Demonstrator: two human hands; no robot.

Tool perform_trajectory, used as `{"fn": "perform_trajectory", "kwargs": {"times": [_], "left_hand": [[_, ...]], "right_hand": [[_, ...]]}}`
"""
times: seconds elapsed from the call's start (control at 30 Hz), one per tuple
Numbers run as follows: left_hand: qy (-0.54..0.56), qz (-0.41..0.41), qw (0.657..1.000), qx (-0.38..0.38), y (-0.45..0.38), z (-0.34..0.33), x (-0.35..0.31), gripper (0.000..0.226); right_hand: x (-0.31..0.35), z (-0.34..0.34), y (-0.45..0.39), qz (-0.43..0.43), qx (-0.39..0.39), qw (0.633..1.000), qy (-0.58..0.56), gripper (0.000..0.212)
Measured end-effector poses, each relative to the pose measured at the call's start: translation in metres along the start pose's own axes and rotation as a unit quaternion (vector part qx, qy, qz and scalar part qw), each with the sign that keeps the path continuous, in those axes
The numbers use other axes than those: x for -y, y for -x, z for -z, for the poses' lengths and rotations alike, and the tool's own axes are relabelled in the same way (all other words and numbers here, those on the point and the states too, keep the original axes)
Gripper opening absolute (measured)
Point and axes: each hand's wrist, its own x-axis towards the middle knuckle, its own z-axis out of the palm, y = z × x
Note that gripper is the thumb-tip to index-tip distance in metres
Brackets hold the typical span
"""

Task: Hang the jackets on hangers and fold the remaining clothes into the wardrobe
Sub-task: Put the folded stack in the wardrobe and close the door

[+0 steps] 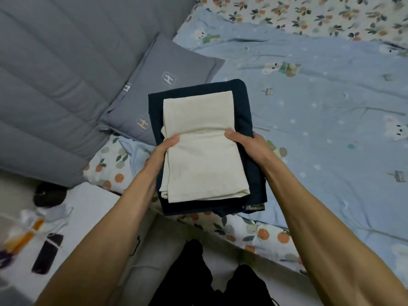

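Folded cream cloth (203, 149) rides loose atop the navy garment (240, 102), left hand (162, 151) and right hand (247, 143) clamping both, so tilting could slide it off.

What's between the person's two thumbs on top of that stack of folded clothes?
In the head view, only the folded cream cloth lies between the left hand and right hand, atop the folded navy garment.

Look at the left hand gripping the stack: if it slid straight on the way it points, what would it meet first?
Probably the grey pillow, which lies just beyond the left hand and the folded stack; how far above the bed the stack is held is unclear.
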Motion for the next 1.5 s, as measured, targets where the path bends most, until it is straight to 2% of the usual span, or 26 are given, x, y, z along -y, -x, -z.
{"fn": "perform_trajectory", "kwargs": {"times": [0.17,0.23,0.33,0.5,0.57,0.63,0.7,0.73,0.8,0.83,0.87,1.0,1.07,1.13,1.2,1.23,1.3,1.37,1.4,1.5], "left_hand": [[0.03,-0.051,0.995,-0.079,0.1,-0.017,0.011,0.028],[0.058,-0.047,0.992,-0.103,0.134,-0.007,0.02,0.039],[0.102,-0.052,0.976,-0.185,0.187,0.017,0.039,0.053],[0.145,-0.088,0.942,-0.29,0.271,0.046,0.058,0.028],[0.162,-0.114,0.919,-0.342,0.312,0.059,0.069,0.024],[0.178,-0.133,0.898,-0.38,0.345,0.067,0.077,0.024],[0.2,-0.158,0.873,-0.416,0.38,0.075,0.086,0.036],[0.208,-0.165,0.862,-0.431,0.393,0.079,0.089,0.046],[0.23,-0.182,0.828,-0.477,0.428,0.088,0.098,0.051],[0.239,-0.189,0.816,-0.491,0.437,0.092,0.1,0.048],[0.252,-0.203,0.796,-0.511,0.453,0.098,0.103,0.043],[0.28,-0.228,0.75,-0.554,0.492,0.119,0.105,0.043],[0.288,-0.251,0.731,-0.566,0.505,0.129,0.097,0.041],[0.275,-0.268,0.714,-0.585,0.516,0.147,0.085,0.017],[0.26,-0.304,0.69,-0.604,0.526,0.159,0.069,0.038],[0.257,-0.298,0.683,-0.615,0.533,0.167,0.063,0.035],[0.257,-0.3,0.674,-0.624,0.541,0.194,0.063,0.014],[0.259,-0.306,0.674,-0.62,0.552,0.22,0.06,0.03],[0.265,-0.311,0.663,-0.627,0.557,0.229,0.055,0.034],[0.254,-0.321,0.654,-0.636,0.562,0.254,0.046,0.033]], "right_hand": [[0.004,-0.01,0.051,0.015,0.085,0.995,0.04,0.057],[0.005,-0.021,0.068,0.021,0.123,0.99,0.059,0.054],[0.004,-0.049,0.093,0.022,0.198,0.976,0.086,0.056],[0.011,-0.115,0.126,0.035,0.307,0.941,0.142,0.074],[0.012,-0.15,0.145,0.045,0.365,0.914,0.174,0.075],[0.015,-0.179,0.16,0.058,0.401,0.894,0.194,0.083],[0.015,-0.214,0.178,0.07,0.444,0.867,0.217,0.094],[0.017,-0.227,0.188,0.073,0.464,0.853,0.228,0.091],[0.02,-0.261,0.215,0.079,0.519,0.813,0.25,0.062],[0.023,-0.272,0.223,0.085,0.529,0.805,0.256,0.046],[0.025,-0.292,0.236,0.094,0.546,0.789,0.266,0.039],[0.027,-0.352,0.271,0.114,0.584,0.754,0.277,0.053],[0.03,-0.382,0.284,0.124,0.592,0.745,0.281,0.052],[0.035,-0.416,0.297,0.136,0.612,0.727,0.281,0.049],[0.043,-0.449,0.311,0.149,0.629,0.71,0.279,0.048],[0.046,-0.466,0.316,0.156,0.634,0.704,0.278,0.049],[0.055,-0.494,0.326,0.167,0.642,0.696,0.276,0.05],[0.063,-0.523,0.333,0.173,0.649,0.688,0.274,0.052],[0.066,-0.537,0.336,0.174,0.653,0.684,0.274,0.055],[0.073,-0.577,0.34,0.182,0.667,0.671,0.268,0.058]]}}
